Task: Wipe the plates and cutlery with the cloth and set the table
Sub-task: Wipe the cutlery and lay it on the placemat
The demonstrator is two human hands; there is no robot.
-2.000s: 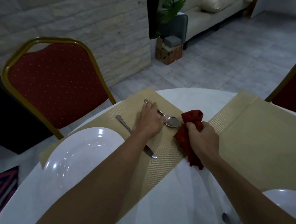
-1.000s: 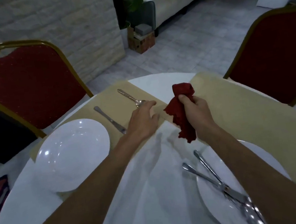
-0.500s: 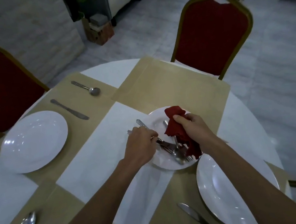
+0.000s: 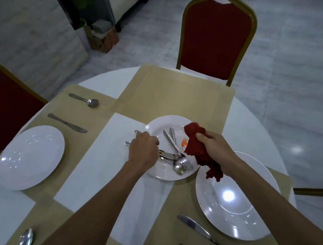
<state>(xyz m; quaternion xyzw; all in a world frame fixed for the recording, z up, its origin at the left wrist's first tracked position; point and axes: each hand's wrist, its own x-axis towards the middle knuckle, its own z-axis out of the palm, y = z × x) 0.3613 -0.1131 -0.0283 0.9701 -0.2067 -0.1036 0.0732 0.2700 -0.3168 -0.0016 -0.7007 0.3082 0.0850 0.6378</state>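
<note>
Gripping cutlery [image 4: 168,156], clutching red cloth [image 4: 198,148]

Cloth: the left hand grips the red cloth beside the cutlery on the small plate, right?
No: the head view shows the right hand, not the left hand, gripping the red cloth beside the cutlery on the small plate.
</note>
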